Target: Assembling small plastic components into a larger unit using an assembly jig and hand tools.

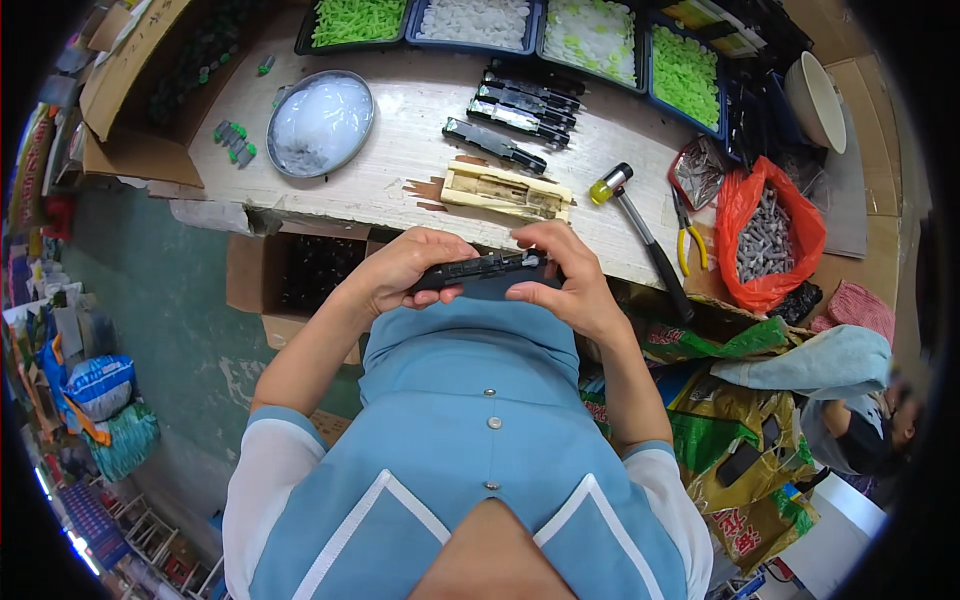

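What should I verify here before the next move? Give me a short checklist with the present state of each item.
1. Black plastic housing held by the left hand: ok, fingers and thumb grip its left end.
2. Right hand gripping too: cannot tell; thumb and fingers are at the right end, contact unclear.
3. Small pieces seated in the housing: cannot tell, too small to judge.
4. Hammer set down: ok, it lies to the right of the cream fixture.
5. Yellow-handled pliers closed: not ok, the handles are spread.
6. Red plastic bag open: ok, grey parts show inside.
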A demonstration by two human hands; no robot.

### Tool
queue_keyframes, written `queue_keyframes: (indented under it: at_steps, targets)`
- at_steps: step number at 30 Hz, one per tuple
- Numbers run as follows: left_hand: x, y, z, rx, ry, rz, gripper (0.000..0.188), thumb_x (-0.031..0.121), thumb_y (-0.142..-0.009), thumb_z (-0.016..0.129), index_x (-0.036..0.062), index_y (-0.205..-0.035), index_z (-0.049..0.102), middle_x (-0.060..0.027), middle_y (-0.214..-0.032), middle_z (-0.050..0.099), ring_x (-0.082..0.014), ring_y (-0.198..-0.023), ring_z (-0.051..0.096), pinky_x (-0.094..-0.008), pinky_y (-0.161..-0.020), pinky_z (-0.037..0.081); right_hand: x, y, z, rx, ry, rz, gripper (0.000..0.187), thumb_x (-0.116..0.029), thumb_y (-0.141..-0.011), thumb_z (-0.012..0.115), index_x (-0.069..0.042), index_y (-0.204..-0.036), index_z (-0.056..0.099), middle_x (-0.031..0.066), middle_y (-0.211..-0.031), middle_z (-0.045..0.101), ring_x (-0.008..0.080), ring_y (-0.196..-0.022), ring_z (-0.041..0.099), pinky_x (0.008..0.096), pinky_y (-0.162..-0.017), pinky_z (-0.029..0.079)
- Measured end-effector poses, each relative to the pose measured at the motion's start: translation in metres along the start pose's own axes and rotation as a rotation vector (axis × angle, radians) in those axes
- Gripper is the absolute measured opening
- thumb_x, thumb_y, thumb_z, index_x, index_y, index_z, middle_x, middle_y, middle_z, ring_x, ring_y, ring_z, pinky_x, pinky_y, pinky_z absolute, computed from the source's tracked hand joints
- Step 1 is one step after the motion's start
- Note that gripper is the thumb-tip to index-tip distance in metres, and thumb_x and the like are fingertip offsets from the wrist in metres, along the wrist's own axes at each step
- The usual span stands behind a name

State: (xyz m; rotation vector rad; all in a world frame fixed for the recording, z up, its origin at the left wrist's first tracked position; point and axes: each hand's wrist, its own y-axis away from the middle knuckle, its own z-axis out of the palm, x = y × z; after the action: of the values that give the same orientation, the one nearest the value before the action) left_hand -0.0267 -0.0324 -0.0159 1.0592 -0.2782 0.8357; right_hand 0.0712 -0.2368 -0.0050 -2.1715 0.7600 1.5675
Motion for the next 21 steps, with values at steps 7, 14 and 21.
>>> queue_keyframes:
  at_steps: [7,14,21]
  targets:
    - [-0.009,-0.001,0.009,0.077,-0.803,0.747,0.020,0.013,-0.080,0.063,0.0023,-0.097,0.059,-0.0047,-0.084,0.061,-0.0116,-0.067,0.056,-0.0260,-0.056,0.045,0.007,0.002,0.003,-0.031,0.236,-0.179,0.028,-0.009,-0.072,0.069,-0.002,-0.096,0.057,0.0116,-0.079,0.054,0.0264,-0.072,0.055,0.0329,-0.061,0.044]
    - [-0.012,-0.004,0.020,0.205,-1.288,1.002,0.033,0.010,-0.067,0.070,0.0041,-0.097,0.058,-0.0083,-0.086,0.057,-0.0268,-0.077,0.053,-0.0348,-0.070,0.043,0.009,0.002,0.012,-0.011,0.293,-0.294,0.024,-0.005,-0.071,0.068,-0.001,-0.092,0.057,0.0119,-0.080,0.055,0.0274,-0.070,0.055,0.0337,-0.059,0.045]
    - [-0.014,-0.004,0.027,0.262,-1.271,1.093,0.035,0.002,-0.064,0.068,-0.0001,-0.097,0.055,-0.0125,-0.085,0.057,-0.0297,-0.076,0.054,-0.0373,-0.065,0.045,0.007,0.002,0.016,0.109,0.222,-0.344,0.024,-0.003,-0.068,0.067,-0.001,-0.089,0.056,0.0124,-0.081,0.056,0.0284,-0.071,0.055,0.0346,-0.058,0.045]
